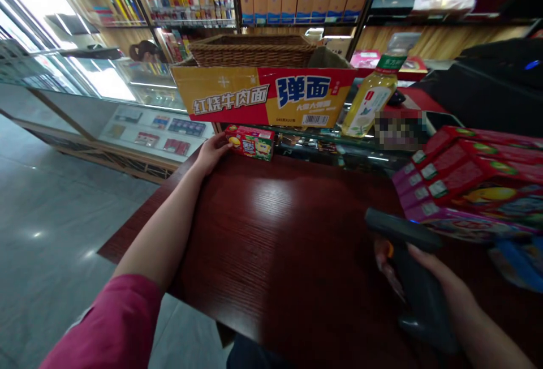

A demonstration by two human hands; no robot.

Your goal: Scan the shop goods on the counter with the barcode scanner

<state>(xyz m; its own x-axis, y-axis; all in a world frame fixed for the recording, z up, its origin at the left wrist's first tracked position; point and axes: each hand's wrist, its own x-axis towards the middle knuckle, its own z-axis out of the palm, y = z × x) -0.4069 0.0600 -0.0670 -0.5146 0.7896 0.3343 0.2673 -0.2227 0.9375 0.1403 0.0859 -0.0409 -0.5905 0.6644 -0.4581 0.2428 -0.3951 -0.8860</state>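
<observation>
At the far edge of the dark red-brown wooden table (237, 233), my left hand (212, 153) grips the left end of a small red snack box (253, 144). Its thumb lies on the printed front, and the other fingers are partly hidden behind the box. My right hand (441, 273) is wrapped round the handle of a dark grey barcode scanner (424, 295), held over the table's right part. The scanner's head (401, 227) points left, and fingers show near its trigger.
A noodle carton (271, 97) with a wicker basket (254, 49) stands beyond the table. To its right is a bottle of yellow drink (373, 97). Stacked red boxes (479, 182) and a blue package (521, 258) lie at right. A glass display case (156, 131) stands at left.
</observation>
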